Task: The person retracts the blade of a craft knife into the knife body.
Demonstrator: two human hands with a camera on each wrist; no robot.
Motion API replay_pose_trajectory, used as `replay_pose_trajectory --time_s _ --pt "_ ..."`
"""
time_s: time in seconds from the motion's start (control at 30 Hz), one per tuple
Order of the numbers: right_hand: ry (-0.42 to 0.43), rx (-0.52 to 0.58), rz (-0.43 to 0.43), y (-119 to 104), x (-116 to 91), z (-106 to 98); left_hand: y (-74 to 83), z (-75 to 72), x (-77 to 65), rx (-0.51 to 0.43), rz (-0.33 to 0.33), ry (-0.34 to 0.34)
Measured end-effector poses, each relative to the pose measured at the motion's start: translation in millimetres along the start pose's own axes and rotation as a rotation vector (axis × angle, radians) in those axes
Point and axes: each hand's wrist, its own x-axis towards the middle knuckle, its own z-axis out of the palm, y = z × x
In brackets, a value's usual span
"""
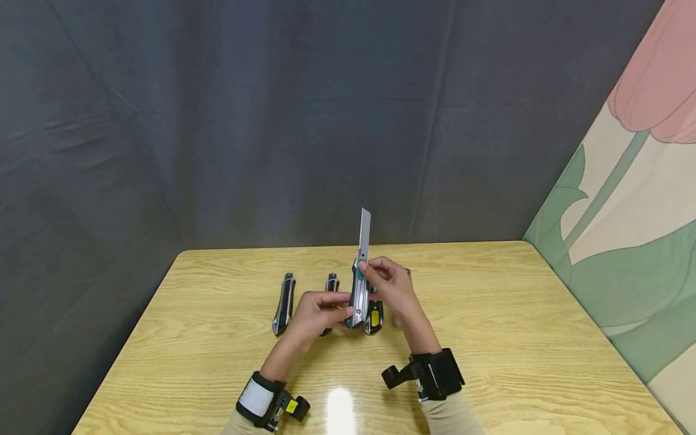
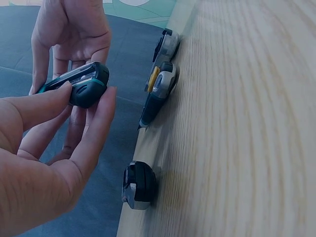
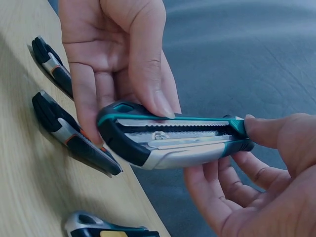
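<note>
Both hands hold one utility knife above the table, with its long silver blade pointing up and away. My left hand grips the lower end of the dark green and silver handle, thumb on its face. Higher up, near the base of the blade, my right hand pinches the handle with thumb and fingers. The right wrist view shows the open slot along the handle, but the blade is out of sight there. In the left wrist view, the rounded butt of the knife faces the camera.
On the wooden table lie a black-and-silver utility knife, a similar one partly behind the left hand, and a knife with a yellow slider. Another knife lies beyond that one. A dark curtain hangs behind.
</note>
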Motion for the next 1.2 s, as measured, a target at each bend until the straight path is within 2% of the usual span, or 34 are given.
replay_pose_trajectory --time_s 0.23,0.4,0.83,0.97,1.2 --pt "-0.023 0.004 -0.024 -1.8 -0.5 -2.3 -0.5 0.2 0.2 -0.019 0.008 -0.018" --pt "-0.037 0.011 -0.007 -4.3 -0.2 -3.1 -1.2 0.2 -1.1 -0.001 0.007 -0.014" --pt "-0.026 -0.011 -0.012 -0.3 1.1 -1.7 -1.2 1.8 -4.7 0.000 0.020 -0.017" --pt "-0.027 -0.012 0.000 -1.6 0.9 -0.6 -1.0 1.7 -5.1 -0.001 0.024 -0.004" --pt "-0.035 -0.017 0.068 -2.7 -0.8 3.4 -1.5 0.1 -3.7 0.008 0.048 0.047"
